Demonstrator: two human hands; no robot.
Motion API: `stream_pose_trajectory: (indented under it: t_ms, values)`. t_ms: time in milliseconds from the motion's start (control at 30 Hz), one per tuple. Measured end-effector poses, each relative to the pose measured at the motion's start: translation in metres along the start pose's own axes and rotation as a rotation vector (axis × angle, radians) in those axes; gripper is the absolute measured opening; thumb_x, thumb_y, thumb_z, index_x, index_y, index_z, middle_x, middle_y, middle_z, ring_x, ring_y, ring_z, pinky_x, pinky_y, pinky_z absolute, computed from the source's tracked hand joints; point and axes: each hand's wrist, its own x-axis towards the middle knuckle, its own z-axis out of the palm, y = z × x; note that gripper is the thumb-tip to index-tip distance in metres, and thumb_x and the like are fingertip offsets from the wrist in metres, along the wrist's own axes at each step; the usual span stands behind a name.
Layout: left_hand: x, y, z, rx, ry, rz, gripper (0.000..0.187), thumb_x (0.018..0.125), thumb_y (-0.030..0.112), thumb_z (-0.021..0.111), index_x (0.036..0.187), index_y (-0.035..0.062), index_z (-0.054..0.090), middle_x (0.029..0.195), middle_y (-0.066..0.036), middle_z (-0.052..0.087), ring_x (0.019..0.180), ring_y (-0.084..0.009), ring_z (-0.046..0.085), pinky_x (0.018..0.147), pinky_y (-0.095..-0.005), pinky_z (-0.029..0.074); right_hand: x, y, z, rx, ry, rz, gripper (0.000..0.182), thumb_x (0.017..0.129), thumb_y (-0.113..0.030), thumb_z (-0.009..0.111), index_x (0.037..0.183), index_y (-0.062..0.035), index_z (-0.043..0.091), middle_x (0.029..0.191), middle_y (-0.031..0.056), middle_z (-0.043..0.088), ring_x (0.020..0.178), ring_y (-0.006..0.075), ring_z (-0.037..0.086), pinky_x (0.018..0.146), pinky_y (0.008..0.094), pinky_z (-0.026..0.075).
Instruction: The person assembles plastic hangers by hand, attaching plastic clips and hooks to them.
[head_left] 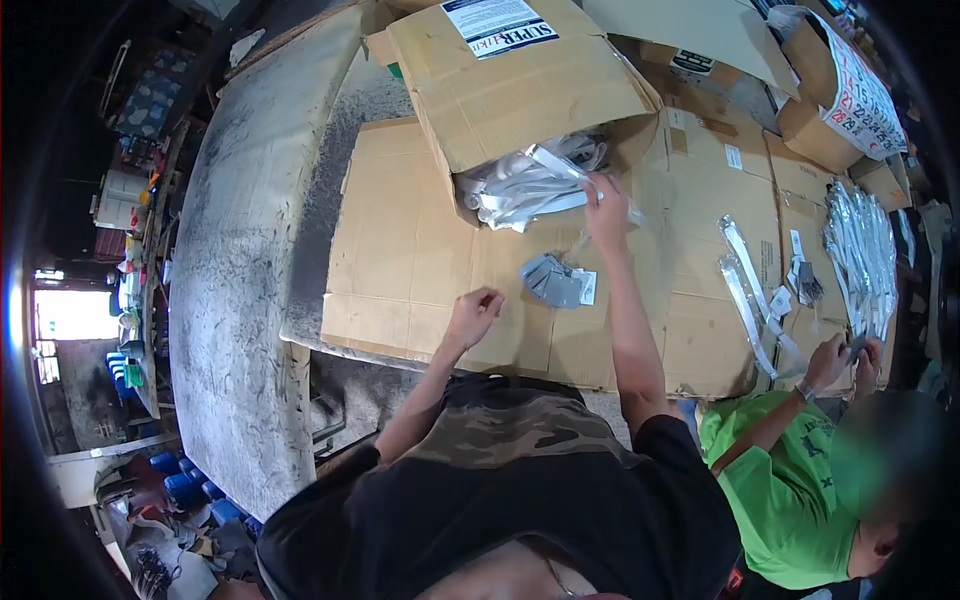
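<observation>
Closest to me is the wearer's dark shirt, with a camouflage band across it. At the lower right I see a co-worker's bright green shirt; the co-worker's hands meet at a small grey piece.

I have the left hand over the near part of a cardboard sheet laid on the table. Its fingers are curled in; I cannot tell whether they close fully. Just beyond, to its right, grey tags lie fanned out, with a white card at their right edge.

Further out, the right hand has its fingers gripping the end of a white strip at the mouth of a cardboard box. The box is tipped toward me, and a heap of strips in clear plastic fills its opening. Off to the right I see two separate strips and a larger pile of wrapped strips. Farthest out on that side, a sheet printed with numbers hangs over another carton.
</observation>
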Motion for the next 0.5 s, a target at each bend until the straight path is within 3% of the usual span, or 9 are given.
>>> stream_pose_trajectory:
  t_ms: [133,200,333,367,433,500]
  values:
    - [0.066,0.034,0.015,-0.172,-0.206,0.138,0.029,0.091,0.023,0.058,0.105,-0.0015,0.061,0.084,-0.005,0.066,0.077,-0.013,0.063,0.068,-0.0263,0.048,-0.003,-0.021,-0.047,0.034,0.106,0.045,0.016,0.082,-0.003,0.059,0.097,-0.0002,0.062,0.094,0.0182,0.062,0.09,0.0373,0.058,0.078,0.0386,0.047]
    - [0.096,0.052,0.025,-0.318,-0.433,0.029,0.045,0.092,0.037,0.056,0.119,0.0007,0.054,0.105,-0.008,0.062,0.094,-0.0162,0.061,0.077,-0.0315,0.048,-0.004,-0.023,-0.063,0.006,0.168,0.047,0.016,0.082,-0.002,0.058,0.098,-0.0006,0.062,0.094,0.018,0.062,0.09,0.0362,0.058,0.079,0.0383,0.047]
    - [0.125,0.11,0.05,-1.107,-0.772,-0.149,0.081,0.086,0.059,0.051,0.137,0.0007,0.03,0.131,-0.014,0.046,0.118,-0.0286,0.048,0.095,-0.0449,0.042,-0.002,-0.058,-0.1,0.009,0.307,-0.003,0.019,0.081,0.005,0.057,0.098,-0.0004,0.063,0.094,0.0156,0.062,0.089,0.0319,0.059,0.077,0.0368,0.047]
    - [0.131,0.124,0.056,-1.116,-0.788,-0.134,0.081,0.086,0.059,0.051,0.137,0.0007,0.03,0.131,-0.014,0.046,0.118,-0.0286,0.048,0.095,-0.0449,0.042,-0.004,-0.07,-0.111,-0.008,0.312,-0.016,0.019,0.081,0.005,0.057,0.098,-0.0004,0.063,0.094,0.0156,0.062,0.089,0.0319,0.059,0.077,0.0368,0.047]
    - [0.139,0.147,0.068,-1.468,-0.69,-0.382,0.082,0.086,0.057,0.053,0.137,-0.0014,0.027,0.129,-0.017,0.046,0.117,-0.0338,0.048,0.096,-0.0467,0.043,-0.015,-0.094,-0.134,-0.028,0.403,-0.079,0.023,0.077,0.011,0.055,0.096,-0.0004,0.064,0.094,0.0134,0.061,0.087,0.029,0.059,0.074,0.0358,0.048]
    - [0.141,0.16,0.078,-1.515,-0.683,-0.387,0.076,0.085,0.055,0.057,0.133,0.001,0.031,0.126,-0.016,0.048,0.118,-0.0333,0.047,0.095,-0.0467,0.042,-0.034,-0.119,-0.159,-0.129,0.454,-0.142,0.028,0.072,0.015,0.053,0.092,-0.0005,0.064,0.093,0.0127,0.061,0.086,0.0277,0.059,0.073,0.0351,0.048]
